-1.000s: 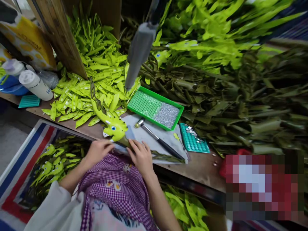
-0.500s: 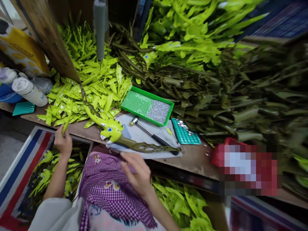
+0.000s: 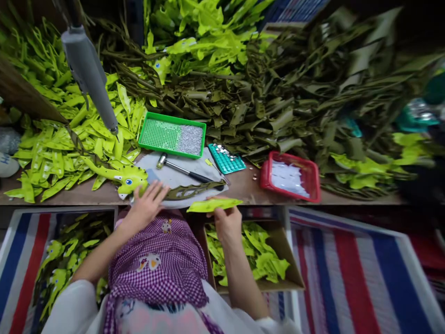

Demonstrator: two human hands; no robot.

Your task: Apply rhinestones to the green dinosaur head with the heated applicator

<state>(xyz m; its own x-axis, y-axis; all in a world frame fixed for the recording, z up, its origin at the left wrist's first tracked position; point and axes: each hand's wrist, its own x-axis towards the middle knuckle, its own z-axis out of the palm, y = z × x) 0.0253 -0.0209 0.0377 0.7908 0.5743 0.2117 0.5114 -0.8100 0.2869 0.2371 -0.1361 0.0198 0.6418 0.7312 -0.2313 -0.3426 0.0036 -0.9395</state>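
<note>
A slim lime-green leaf-shaped strip (image 3: 214, 204) lies level in my right hand (image 3: 228, 222), gripped between thumb and fingers at the bench's front edge. My left hand (image 3: 149, 204) rests with fingers spread, palm down, over the neck of a lime-green dinosaur-head piece (image 3: 128, 180) with a blue eye. From that head a dark olive cut-out strip (image 3: 194, 190) runs to the right across a white sheet (image 3: 148, 162). Behind it lies a hammer (image 3: 189, 173) with a black handle. The join between head and olive strip is partly under my left fingers.
A green tray (image 3: 142, 132) of tiny metal parts, a teal tray (image 3: 225, 162) with silver discs and a red basket (image 3: 314, 178) stand on the bench. Piles of lime strips (image 3: 79, 139) and olive pieces (image 3: 236, 106) lie behind. A grey power driver (image 3: 85, 69) hangs at left.
The lime strip has passed from my left hand to my right. My left hand has come over onto the dinosaur-head piece. The view has swung to the right.
</note>
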